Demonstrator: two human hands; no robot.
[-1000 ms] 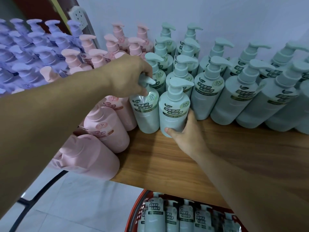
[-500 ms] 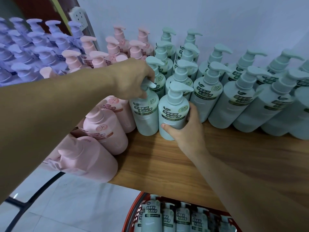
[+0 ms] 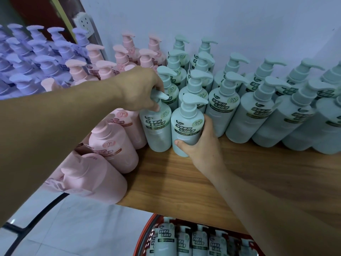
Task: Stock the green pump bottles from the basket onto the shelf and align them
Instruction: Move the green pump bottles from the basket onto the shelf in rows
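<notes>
Two green pump bottles stand side by side at the front of the wooden shelf [image 3: 249,174]. My left hand [image 3: 140,89] grips the pump head of the left green bottle [image 3: 156,130] from above. My right hand [image 3: 201,145] is curled round the lower body of the right green bottle [image 3: 187,126], thumb on its front. Behind and to the right, several more green pump bottles [image 3: 254,115] stand in rows against the wall. Below the shelf edge a red basket [image 3: 145,235] holds several green bottles [image 3: 166,239].
Pink pump bottles [image 3: 114,146] crowd the shelf directly left of the green ones, with purple bottles [image 3: 27,58] further left. The pale wall [image 3: 221,21] backs the shelf. White floor tiles [image 3: 73,228] lie below left.
Both hands keep their hold on the two front bottles. The bottles have settled slightly closer together and the view has shifted a little; the right hand sits a bit higher on its bottle.
</notes>
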